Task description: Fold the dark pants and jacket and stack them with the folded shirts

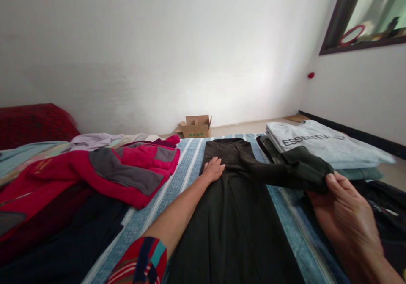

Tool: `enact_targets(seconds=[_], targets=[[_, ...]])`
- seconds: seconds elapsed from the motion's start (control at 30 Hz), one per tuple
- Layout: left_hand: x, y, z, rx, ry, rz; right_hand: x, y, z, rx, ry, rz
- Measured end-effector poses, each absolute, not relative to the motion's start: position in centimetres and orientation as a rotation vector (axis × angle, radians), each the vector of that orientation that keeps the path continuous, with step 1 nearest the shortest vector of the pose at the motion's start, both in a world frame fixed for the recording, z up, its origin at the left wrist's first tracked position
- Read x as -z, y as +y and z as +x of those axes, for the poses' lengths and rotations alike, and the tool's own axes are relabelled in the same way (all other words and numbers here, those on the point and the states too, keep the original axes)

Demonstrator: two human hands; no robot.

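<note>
Hem of a dark olive long-sleeved garment [231,220] cut off by the bottom of the frame. Sleeve [287,172] stretched sideways, its end bunched and partly hidden in the right hand [347,210], a narrow pinch between thumb and fingers; right forearm cut off at the corner. Left hand [213,169] open and flat, fingers lightly spread, resting on the garment's upper body, with a red, teal and navy striped cuff [139,260] at the lower edge of the frame. Garment lying lengthwise on a blue-striped bedspread [139,229], directly beneath the left hand. Dark heap [385,208] beyond the right hand, too shadowed to make out. Folded grey sweatshirt [320,142] just behind the sleeve, its printed lettering partly washed out. Red and grey jacket [127,169] left of the garment, close beside it. Cardboard box [196,127] on the floor against the far wall.
</note>
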State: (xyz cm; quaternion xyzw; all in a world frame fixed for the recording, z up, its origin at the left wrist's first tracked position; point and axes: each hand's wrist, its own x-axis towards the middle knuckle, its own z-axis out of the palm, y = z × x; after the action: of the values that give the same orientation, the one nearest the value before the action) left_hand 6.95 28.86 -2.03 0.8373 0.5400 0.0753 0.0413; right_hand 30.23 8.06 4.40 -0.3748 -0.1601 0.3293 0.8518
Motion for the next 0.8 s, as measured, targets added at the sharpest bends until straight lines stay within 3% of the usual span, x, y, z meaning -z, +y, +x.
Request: enact_targets(seconds=[0.27, 0.63, 0.8], targets=[[1.2, 25.5, 7.7, -0.518, 1.541, 2.686, -4.5, 8.5, 30.7, -0.656, -0.313, -0.739], [-0.1, 22.9, 10.3, -0.225, 1.440, 2.852, -4.6, 8.5, 31.0, -0.648, -0.290, -0.729], [-0.2, 22.7, 10.3, -0.295, 1.521, 2.722, -4.7, 8.4, 31.3, -0.644, -0.304, -0.721]])
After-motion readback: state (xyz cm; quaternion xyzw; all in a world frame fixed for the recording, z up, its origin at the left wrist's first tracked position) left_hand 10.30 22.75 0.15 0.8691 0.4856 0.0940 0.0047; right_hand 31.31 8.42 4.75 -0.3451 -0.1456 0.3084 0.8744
